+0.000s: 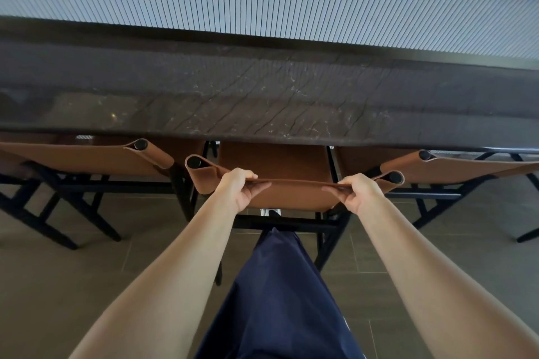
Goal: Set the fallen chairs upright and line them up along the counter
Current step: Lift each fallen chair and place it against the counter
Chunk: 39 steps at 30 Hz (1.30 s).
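Reaching forward with both arms straight, the left hand [237,188] and right hand [357,194] each pinch the top edge of the middle chair [291,197] backrest, a brown leather sling on a black frame. It stands upright, seat tucked under the dark stone counter [262,90], between two matching chairs.

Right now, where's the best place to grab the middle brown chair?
On the middle chair, take the top edge of the leather backrest from behind, hands spread apart, as the left hand and right hand grip it. Its seat sits under the counter, so only the back faces you.
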{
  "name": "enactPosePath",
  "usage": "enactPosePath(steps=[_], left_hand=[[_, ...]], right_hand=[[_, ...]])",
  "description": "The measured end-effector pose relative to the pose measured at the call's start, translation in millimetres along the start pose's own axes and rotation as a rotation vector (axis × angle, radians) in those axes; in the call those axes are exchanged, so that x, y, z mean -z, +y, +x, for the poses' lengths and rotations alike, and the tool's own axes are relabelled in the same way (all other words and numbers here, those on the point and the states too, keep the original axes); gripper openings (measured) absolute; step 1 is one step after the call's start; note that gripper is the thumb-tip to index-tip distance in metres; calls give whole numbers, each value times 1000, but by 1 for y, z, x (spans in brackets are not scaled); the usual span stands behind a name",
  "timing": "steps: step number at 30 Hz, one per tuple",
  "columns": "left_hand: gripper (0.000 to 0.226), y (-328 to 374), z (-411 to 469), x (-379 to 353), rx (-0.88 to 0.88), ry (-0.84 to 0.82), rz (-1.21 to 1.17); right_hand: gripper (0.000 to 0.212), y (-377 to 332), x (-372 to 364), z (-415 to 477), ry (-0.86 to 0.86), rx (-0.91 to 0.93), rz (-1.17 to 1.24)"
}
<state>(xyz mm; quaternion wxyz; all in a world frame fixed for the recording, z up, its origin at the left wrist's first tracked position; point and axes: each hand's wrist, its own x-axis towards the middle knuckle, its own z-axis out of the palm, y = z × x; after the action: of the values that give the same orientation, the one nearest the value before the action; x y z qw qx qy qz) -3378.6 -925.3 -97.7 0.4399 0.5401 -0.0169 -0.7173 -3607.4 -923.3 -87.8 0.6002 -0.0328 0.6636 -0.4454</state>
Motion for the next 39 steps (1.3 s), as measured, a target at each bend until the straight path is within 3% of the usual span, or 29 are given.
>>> enactPosePath(steps=[13, 21, 39], left_hand=[[22, 13, 24, -17, -80, 18, -2], [24, -4, 42, 4, -53, 46, -20], [23, 10, 44, -18, -48, 97, 25]], right_hand=[[46, -13, -7, 24, -46, 73, 83], [43, 10, 3, 43, -39, -7, 119], [41, -14, -12, 46, -2, -5, 73]])
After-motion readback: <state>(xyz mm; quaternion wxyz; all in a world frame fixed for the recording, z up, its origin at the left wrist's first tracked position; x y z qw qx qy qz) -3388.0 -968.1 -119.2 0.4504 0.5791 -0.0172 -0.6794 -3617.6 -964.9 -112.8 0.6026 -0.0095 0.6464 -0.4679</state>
